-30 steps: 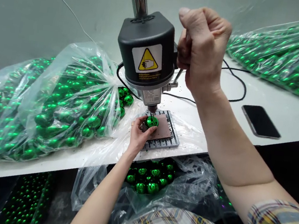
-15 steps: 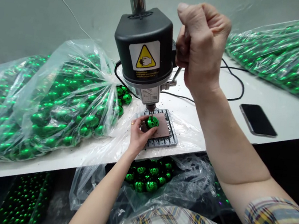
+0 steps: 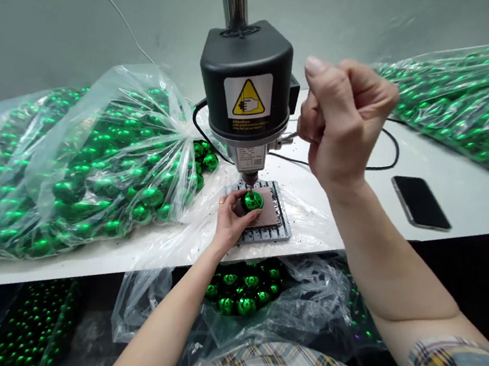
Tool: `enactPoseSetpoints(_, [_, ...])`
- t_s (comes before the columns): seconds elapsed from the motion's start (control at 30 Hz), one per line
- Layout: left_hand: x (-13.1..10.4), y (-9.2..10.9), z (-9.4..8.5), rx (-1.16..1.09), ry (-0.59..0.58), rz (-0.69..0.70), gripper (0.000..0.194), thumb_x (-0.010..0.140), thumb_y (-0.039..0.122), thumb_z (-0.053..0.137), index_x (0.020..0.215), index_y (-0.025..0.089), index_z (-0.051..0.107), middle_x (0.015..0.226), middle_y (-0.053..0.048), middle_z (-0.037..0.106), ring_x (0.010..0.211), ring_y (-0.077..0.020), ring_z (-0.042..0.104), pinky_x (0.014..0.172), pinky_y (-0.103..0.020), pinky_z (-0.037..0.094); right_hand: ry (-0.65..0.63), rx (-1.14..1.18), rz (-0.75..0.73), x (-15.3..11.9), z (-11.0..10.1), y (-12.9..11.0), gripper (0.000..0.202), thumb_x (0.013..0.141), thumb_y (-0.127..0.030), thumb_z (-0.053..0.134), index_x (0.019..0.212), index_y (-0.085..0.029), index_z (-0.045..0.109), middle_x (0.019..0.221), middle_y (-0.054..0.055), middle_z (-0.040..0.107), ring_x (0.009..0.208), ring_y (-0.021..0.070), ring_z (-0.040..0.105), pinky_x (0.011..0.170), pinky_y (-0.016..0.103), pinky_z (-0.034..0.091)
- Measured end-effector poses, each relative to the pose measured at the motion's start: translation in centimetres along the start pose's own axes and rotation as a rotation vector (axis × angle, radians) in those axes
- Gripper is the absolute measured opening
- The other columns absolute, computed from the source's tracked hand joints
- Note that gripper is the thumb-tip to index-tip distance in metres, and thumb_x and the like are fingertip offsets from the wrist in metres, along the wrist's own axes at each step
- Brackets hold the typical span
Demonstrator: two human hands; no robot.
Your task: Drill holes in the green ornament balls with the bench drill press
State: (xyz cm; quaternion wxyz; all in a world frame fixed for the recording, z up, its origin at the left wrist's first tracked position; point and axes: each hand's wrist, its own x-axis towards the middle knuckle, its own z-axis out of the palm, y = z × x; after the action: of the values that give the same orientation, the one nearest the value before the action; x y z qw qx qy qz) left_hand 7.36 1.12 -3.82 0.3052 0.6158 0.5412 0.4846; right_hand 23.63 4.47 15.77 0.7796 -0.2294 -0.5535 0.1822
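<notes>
My left hand (image 3: 231, 218) pinches a shiny green ball (image 3: 253, 200) between thumb and fingers. The ball rests on a pinkish pad (image 3: 271, 210) over the slotted grey base plate (image 3: 280, 233) of a bench drill press (image 3: 245, 81). Right above the ball is the drill's chuck (image 3: 250, 178); a thin bit comes down to the ball's top, and I cannot tell how deep it sits. My right hand (image 3: 347, 121) is closed in a fist round the end of the drill's feed lever (image 3: 285, 141), the grip hidden by the fingers.
A clear plastic bag full of green balls (image 3: 92, 175) lies left on the white table (image 3: 344, 178). Another such bag (image 3: 476, 99) is back right. A phone (image 3: 422, 202) lies right. Below the table edge, an open plastic bag (image 3: 308, 311) holds green balls. Dark specks litter the plate.
My right hand on the lever has come down and a little to the right. The drill head appears lower and farther right in view. My left hand still holds the ball on the pad.
</notes>
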Motion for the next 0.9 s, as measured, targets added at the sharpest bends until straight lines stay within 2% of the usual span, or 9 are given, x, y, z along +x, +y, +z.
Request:
enactPoseSetpoints(0.1, [0.0,0.1,0.0,0.02,-0.006,0.001,0.051,0.068,0.029,0.088,0.115,0.022,0.07,0.109,-0.007,0.062,0.109,-0.0247,0.06,0.102,-0.044,0.049,0.029,-0.084,-0.038,-1.3,-0.4,0.0,0.059,0.087,-0.046,0.07,0.05,-0.023,0.03,0.043,-0.005,0.031,0.04,0.0094,0.027,0.042,0.031,0.024])
enactPoseSetpoints(0.2, [0.0,0.1,0.0,0.016,-0.012,0.004,0.05,0.069,0.028,0.088,0.116,0.023,0.07,0.109,-0.007,0.063,0.108,-0.0248,0.06,0.102,-0.044,0.049,0.037,-0.102,-0.071,-2.5,-0.9,0.2,0.062,0.086,-0.048,0.071,0.049,-0.022,0.028,0.045,-0.004,0.027,0.04,0.0102,0.027,0.044,0.033,0.022])
enactPoseSetpoints(0.47, [-0.1,0.4,-0.1,-0.006,-0.024,0.007,0.051,0.069,0.03,0.087,0.116,0.023,0.069,0.109,-0.007,0.065,0.11,-0.0256,0.06,0.101,-0.043,0.05,0.002,-0.031,-0.197,-5.5,-2.2,1.3,0.056,0.088,-0.028,0.063,0.052,-0.021,0.021,0.043,-0.005,0.022,0.038,0.0106,0.021,0.042,0.034,0.018])
enactPoseSetpoints(0.73, [-0.2,0.5,-0.2,0.015,-0.026,0.007,0.051,0.07,0.028,0.087,0.117,0.023,0.07,0.111,-0.008,0.066,0.113,-0.0261,0.058,0.101,-0.042,0.049,-0.007,-0.099,-0.346,-6.6,-2.6,2.7,0.057,0.084,-0.027,0.058,0.051,-0.022,0.012,0.043,-0.005,0.014,0.036,0.0097,0.017,0.037,0.034,0.022])
enactPoseSetpoints(0.9, [-0.1,0.6,-0.3,0.002,-0.017,-0.011,0.051,0.068,0.027,0.088,0.116,0.021,0.07,0.108,-0.008,0.066,0.111,-0.0254,0.059,0.1,-0.041,0.049,-0.128,0.016,-0.456,-7.2,-3.0,3.4,0.054,0.082,-0.018,0.06,0.051,-0.021,0.015,0.042,-0.006,0.018,0.036,0.0082,0.017,0.039,0.032,0.017])
